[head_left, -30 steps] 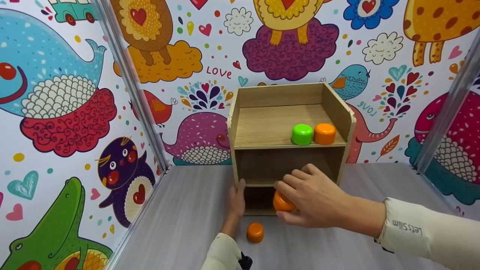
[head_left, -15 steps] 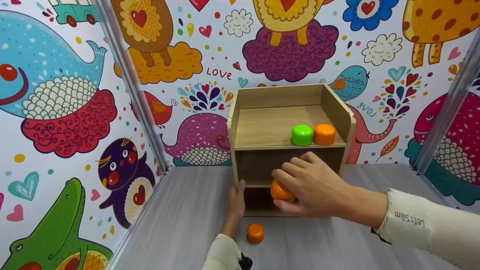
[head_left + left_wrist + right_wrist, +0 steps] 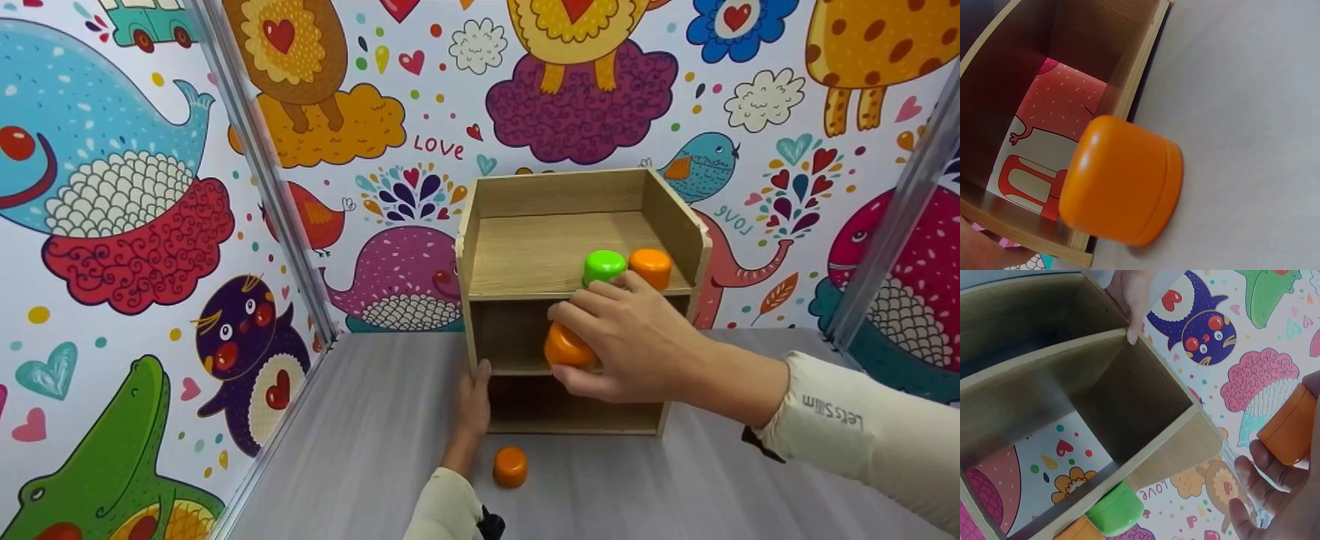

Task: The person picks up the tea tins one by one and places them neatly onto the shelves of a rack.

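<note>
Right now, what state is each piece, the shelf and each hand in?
Shelf: standing, steadied.
Held orange piece: clear of table.
Right hand: gripping it.
Left hand: holding shelf's left side.
Green piece: upright, on top.
Orange piece beside it: upright.
Front orange piece: upright, on table.

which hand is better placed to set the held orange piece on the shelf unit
The right hand, most likely: it grips the orange piece in front of the shelf unit, while the left hand rests against its side, holding no piece.
</note>
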Motion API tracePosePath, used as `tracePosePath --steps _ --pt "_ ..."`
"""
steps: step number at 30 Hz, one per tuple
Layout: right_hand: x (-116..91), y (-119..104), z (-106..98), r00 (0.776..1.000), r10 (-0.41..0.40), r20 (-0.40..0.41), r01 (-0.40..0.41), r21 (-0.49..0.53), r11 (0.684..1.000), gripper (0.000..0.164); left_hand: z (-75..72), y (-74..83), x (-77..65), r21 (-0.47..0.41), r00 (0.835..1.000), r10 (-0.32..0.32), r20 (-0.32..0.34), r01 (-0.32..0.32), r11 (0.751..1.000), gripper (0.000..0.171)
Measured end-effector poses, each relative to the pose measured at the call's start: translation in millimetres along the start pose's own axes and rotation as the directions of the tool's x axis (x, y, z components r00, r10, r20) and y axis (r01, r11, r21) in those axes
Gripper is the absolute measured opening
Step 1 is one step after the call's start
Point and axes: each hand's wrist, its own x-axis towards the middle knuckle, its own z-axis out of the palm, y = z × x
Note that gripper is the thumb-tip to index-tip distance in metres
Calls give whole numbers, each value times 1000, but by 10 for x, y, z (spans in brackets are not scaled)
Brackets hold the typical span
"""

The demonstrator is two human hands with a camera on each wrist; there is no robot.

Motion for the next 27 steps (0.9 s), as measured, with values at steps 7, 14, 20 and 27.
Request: tracePosePath --steps 7,14,20,27 --pt "102 168 14 999 35 -17 -35 32 999 44 -14 63 1 -21 997 -54 50 55 998 30" --pt "195 363 54 996 78 -37 -77 31 997 44 -27 41 3 -22 999 -17 52 18 1000 33" --pt "268 482 76 993 117 -26 -116 41 992 46 -30 37 9 -25 999 -2 52 3 1000 36" --pt "331 556 88 987 158 7 -159 38 987 47 -55 36 16 -1 997 -21 75 21 1000 36"
